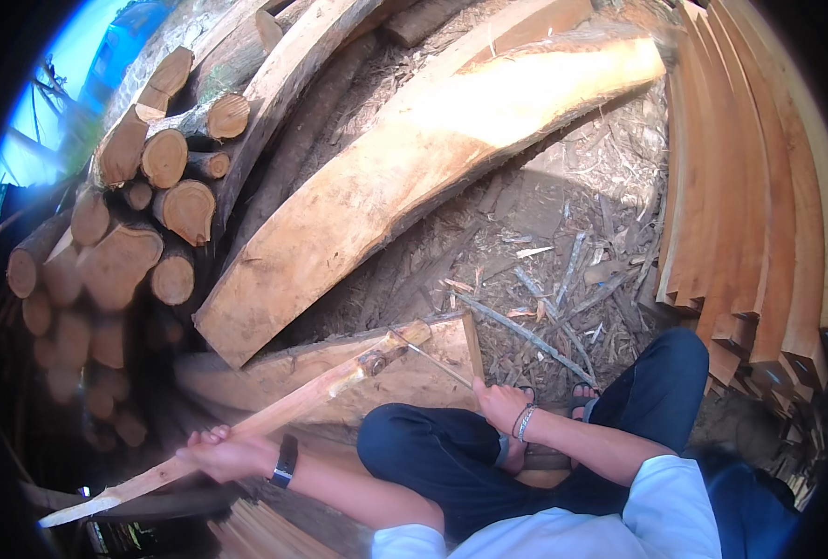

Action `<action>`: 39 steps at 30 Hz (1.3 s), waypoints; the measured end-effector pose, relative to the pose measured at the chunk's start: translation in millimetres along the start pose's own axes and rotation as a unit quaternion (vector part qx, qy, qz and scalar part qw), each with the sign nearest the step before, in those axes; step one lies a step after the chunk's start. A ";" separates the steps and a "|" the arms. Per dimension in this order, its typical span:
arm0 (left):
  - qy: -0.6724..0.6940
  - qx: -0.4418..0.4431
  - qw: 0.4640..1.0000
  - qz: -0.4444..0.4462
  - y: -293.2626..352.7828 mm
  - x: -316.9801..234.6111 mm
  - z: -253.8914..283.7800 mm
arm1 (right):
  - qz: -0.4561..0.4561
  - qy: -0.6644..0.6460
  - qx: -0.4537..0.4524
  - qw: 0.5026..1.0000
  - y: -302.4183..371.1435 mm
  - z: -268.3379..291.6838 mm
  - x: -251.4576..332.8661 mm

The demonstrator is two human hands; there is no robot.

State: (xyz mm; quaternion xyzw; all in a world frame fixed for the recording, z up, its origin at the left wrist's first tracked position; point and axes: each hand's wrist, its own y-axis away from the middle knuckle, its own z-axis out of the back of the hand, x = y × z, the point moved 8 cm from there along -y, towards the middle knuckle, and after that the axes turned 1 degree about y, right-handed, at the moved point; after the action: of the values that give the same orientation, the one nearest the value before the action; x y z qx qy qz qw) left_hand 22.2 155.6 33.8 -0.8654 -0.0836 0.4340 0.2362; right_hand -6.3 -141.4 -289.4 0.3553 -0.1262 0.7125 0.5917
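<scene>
My left hand (223,456) is wrapped round a long, pale peeled branch (288,407) near its lower left part. Slanting up to the right, the branch has a dark knot close to its far end, and that end lies over a short thick plank (453,347). In my right hand (504,408), whose fingers are closed, is a knife (440,366) with a long thin blade. Its blade crosses the branch just past the knot, pointing up and left. The handle is hidden in my fist.
Cut logs (165,158) are piled at the left. A wide curved slab (367,186) stretches across the middle. Stacked boards (740,186) stand at the right. Bark, chips and thin sticks (526,331) litter the ground near my sandalled feet.
</scene>
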 end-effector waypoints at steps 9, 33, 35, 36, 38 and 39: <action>-0.007 0.000 1.000 -0.001 1.7 -1.7 -2.0 | 0.010 0.025 -0.009 1.000 2.4 0.7 5.0; -0.006 0.004 1.000 -0.005 3.6 -3.0 -2.6 | 0.004 0.034 -0.001 0.999 3.6 -6.0 2.2; -0.005 0.002 1.000 -0.007 5.0 -3.1 -5.2 | -0.004 0.027 0.002 1.000 4.0 -7.5 -2.6; -0.003 -0.001 1.000 -0.005 2.8 -1.8 -5.1 | -0.005 0.022 0.002 1.000 2.5 -3.9 -0.3; -0.003 -0.010 1.000 0.000 0.6 0.0 -1.0 | 0.005 0.013 0.003 1.000 7.9 6.5 10.6; -0.003 -0.007 1.000 -0.005 0.5 -1.8 -1.5 | 0.017 0.011 0.001 1.000 8.9 12.2 17.2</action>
State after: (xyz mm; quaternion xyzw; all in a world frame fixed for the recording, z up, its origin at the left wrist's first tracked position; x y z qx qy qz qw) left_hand 22.3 154.1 35.6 -0.8652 -0.0916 0.4348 0.2323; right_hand -11.1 -138.1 -267.2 0.3456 -0.1253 0.7267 0.5804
